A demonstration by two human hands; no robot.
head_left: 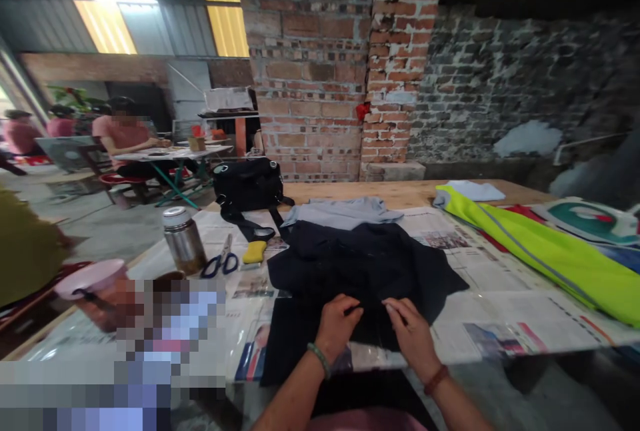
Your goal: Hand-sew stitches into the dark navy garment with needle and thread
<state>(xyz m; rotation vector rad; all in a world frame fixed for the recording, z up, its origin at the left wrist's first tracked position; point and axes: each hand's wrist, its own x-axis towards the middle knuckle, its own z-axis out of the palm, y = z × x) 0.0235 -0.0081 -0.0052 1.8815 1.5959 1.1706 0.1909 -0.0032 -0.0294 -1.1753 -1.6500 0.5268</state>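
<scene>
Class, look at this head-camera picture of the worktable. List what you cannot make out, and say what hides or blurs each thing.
1. Fingertips of the left hand and right hand: curled into the dark garment, so the grip is unclear.
2. Newspaper print: too small to read.
3. Lower left of the table: pixelated blocks cover it.
4. Yellow-green cloth: cut off by the right edge.
5. Black bag contents: shut inside.

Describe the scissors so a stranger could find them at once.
Start at the long newspaper-covered table and go to its left end, where a steel flask stands. The scissors lie just right of it, beside a yellow block; only they have blue handles.
</scene>
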